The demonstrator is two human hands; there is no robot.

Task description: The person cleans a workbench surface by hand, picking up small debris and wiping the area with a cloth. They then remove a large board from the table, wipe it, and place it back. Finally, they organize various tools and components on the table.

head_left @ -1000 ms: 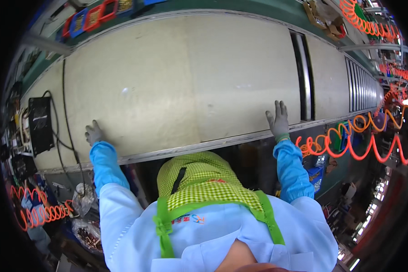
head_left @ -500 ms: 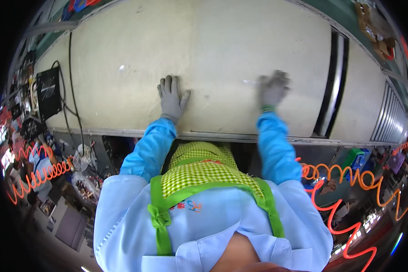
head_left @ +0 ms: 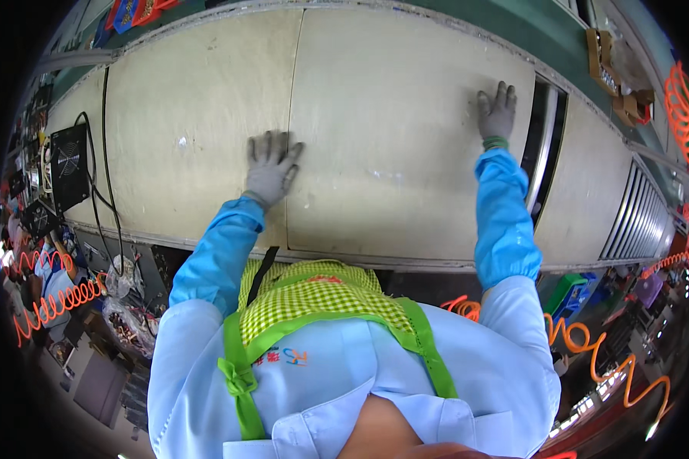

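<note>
Both my hands wear grey gloves and rest on pale, scuffed boards that form a long work surface [head_left: 375, 183]. My left hand [head_left: 269, 168] lies with its fingers spread, close to the seam between two boards. Farther out to the right, my right hand [head_left: 498, 113] presses on the right-hand board near its right edge, fingers apart. Neither hand holds anything. Just right of that board a metal roller [head_left: 543, 145] shows in a dark gap.
A black unit with a fan grille [head_left: 69, 168] and black cables stand at the left end. More rollers [head_left: 639, 218] lie at the far right. Orange coiled hoses [head_left: 612, 367] hang at the right, others at the left. Cardboard boxes [head_left: 603, 65] sit beyond the far edge.
My right hand has moved right and farther away, and my left hand slightly left in view. The seam between the boards shows more sharply now, and the view has shifted.
</note>
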